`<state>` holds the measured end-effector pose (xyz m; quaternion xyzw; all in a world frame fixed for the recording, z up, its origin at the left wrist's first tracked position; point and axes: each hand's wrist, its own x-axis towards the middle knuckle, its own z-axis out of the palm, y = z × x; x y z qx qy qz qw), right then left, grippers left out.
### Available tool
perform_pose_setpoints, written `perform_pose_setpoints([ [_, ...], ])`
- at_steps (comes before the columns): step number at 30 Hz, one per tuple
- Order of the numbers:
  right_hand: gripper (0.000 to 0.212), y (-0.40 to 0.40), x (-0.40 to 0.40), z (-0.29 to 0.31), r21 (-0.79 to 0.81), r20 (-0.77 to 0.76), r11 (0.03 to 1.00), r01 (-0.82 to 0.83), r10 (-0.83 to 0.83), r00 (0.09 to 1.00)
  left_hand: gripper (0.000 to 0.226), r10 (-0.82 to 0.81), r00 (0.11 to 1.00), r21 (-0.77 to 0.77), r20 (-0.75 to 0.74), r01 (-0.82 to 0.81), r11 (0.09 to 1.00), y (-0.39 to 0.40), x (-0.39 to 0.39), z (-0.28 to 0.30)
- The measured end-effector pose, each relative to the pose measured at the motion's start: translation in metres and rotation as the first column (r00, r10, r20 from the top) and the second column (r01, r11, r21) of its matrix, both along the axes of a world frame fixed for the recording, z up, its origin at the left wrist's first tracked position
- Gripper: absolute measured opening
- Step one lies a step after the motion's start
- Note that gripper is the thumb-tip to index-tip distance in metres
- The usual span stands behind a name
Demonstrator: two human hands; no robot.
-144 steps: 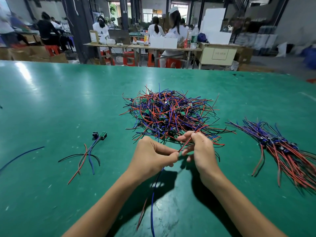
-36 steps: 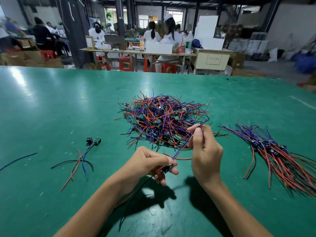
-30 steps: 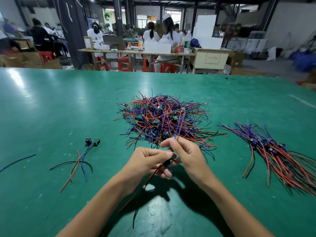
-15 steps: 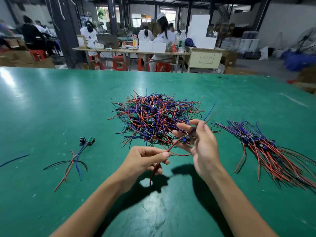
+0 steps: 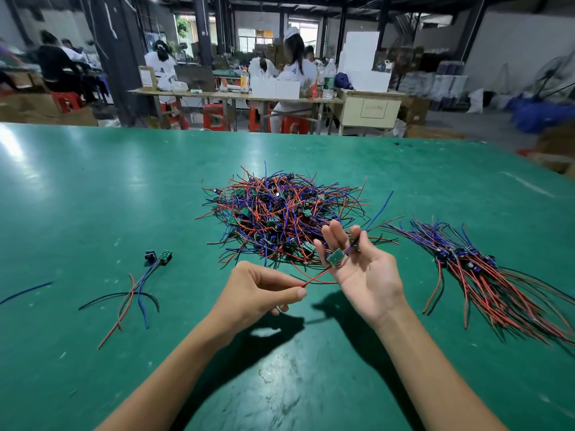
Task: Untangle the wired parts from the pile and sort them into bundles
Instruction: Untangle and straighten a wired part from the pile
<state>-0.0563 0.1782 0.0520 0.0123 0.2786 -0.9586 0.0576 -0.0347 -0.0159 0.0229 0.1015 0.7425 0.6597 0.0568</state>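
Right hand [image 5: 365, 272], palm up, is pinching a wired part [image 5: 335, 256] by its wires, above the table [image 5: 93, 197] just in front of the pile [image 5: 280, 213]; left hand [image 5: 258, 290] is pinching its red wire end. Bundle [image 5: 485, 275] is running off frame at right. Writing on the beige cabinet [image 5: 370, 110] is too blurry to read.

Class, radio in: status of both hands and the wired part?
Left hand pinches red wire. Right hand palm-up, small green circuit board on fingers. Tangled red-blue wire pile behind, apart. Nothing blocking.
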Motion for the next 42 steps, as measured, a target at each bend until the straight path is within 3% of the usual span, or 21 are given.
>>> perform_pose_setpoints([
  [3, 0.03, -0.001, 0.0, 0.0, 0.045, -0.026, 0.999, 0.018, -0.017, 1.0, 0.013, 0.012, 1.0, 0.01, -0.005, -0.012, 1.0, 0.0, 0.0, -0.001],
  [5, 0.027, -0.004, -0.001, 0.001, 0.159, -0.071, 0.983, 0.092, -0.082, 0.994, 0.01, 0.019, 0.999, 0.023, -0.026, -0.018, 1.0, 0.001, 0.0, -0.001],
  [8, 0.026, -0.004, -0.001, 0.006, 0.39, -0.191, 0.861, 0.325, -0.27, 0.944, 0.012, 0.093, 0.988, -0.029, -0.123, -0.097, 0.995, 0.003, -0.001, -0.002],
  [11, 0.027, 0.015, -0.009, 0.02, 0.533, -0.245, 0.724, 0.438, -0.363, 0.899, 0.017, 0.124, 0.938, -0.182, -0.325, -0.191, 0.965, 0.005, -0.002, -0.006],
  [12, 0.028, 0.025, -0.014, 0.027, 0.635, -0.271, 0.625, 0.454, -0.37, 0.889, 0.016, 0.104, 0.909, -0.278, -0.403, -0.23, 0.933, 0.004, -0.002, -0.008],
  [13, 0.03, 0.038, -0.02, 0.035, 0.763, -0.316, 0.452, 0.463, -0.365, 0.876, 0.017, 0.061, 0.884, -0.383, -0.464, -0.262, 0.886, 0.003, -0.002, -0.009],
  [15, 0.033, 0.069, -0.036, 0.048, 0.9, -0.431, -0.08, 0.427, -0.301, 0.851, 0.027, -0.05, 0.863, -0.551, -0.503, -0.276, 0.788, 0.0, -0.003, -0.012],
  [16, 0.033, 0.085, -0.045, 0.053, 0.868, -0.456, -0.354, 0.348, -0.289, 0.842, 0.031, -0.097, 0.867, -0.608, -0.489, -0.26, 0.75, -0.001, -0.003, -0.013],
  [17, 0.034, 0.102, -0.053, 0.056, 0.805, -0.47, -0.533, 0.26, -0.305, 0.828, 0.034, -0.137, 0.87, -0.651, -0.473, -0.24, 0.72, -0.001, -0.003, -0.014],
  [19, 0.032, 0.13, -0.067, 0.055, 0.735, -0.445, -0.669, 0.111, -0.352, 0.824, 0.036, -0.196, 0.865, -0.7, -0.462, -0.22, 0.679, 0.001, -0.003, -0.017],
  [23, 0.035, 0.151, -0.072, 0.015, 0.66, -0.144, -0.715, -0.23, -0.421, 0.896, 0.028, -0.188, 0.853, -0.691, -0.486, -0.243, 0.681, 0.001, -0.004, -0.014],
  [24, 0.037, 0.15, -0.07, 0.004, 0.649, -0.141, -0.729, -0.216, -0.394, 0.908, 0.026, -0.177, 0.844, -0.684, -0.506, -0.268, 0.678, 0.0, -0.004, -0.013],
  [26, 0.031, 0.142, -0.067, -0.013, 0.702, -0.344, -0.705, 0.104, -0.207, 0.916, 0.024, -0.163, 0.818, -0.677, -0.551, -0.325, 0.66, 0.0, -0.004, -0.011],
  [27, 0.025, 0.13, -0.062, -0.018, 0.701, -0.457, -0.646, 0.303, -0.08, 0.886, 0.023, -0.159, 0.806, -0.67, -0.57, -0.343, 0.659, 0.001, -0.004, -0.011],
  [29, 0.014, 0.101, -0.053, -0.024, 0.685, -0.542, -0.51, 0.52, 0.12, 0.832, 0.021, -0.162, 0.795, -0.663, -0.585, -0.353, 0.661, 0.002, -0.004, -0.012],
  [33, 0.012, 0.058, -0.043, -0.04, 0.761, -0.542, -0.31, 0.57, 0.18, 0.821, 0.011, -0.149, 0.797, -0.656, -0.585, -0.357, 0.665, 0.0, -0.002, -0.012],
  [36, 0.014, 0.057, -0.041, -0.044, 0.816, -0.515, -0.22, 0.535, 0.144, 0.845, 0.018, -0.026, 0.818, -0.563, -0.575, -0.372, 0.738, -0.006, -0.005, -0.011],
  [39, 0.032, 0.064, -0.031, -0.044, 0.833, -0.473, -0.182, 0.522, 0.253, 0.844, 0.027, 0.194, 0.858, -0.355, -0.475, -0.389, 0.85, -0.006, -0.011, -0.007],
  [42, 0.05, 0.06, -0.021, -0.044, 0.821, -0.456, -0.175, 0.544, 0.372, 0.809, 0.03, 0.265, 0.89, -0.203, -0.372, -0.356, 0.912, -0.004, -0.013, -0.004],
])
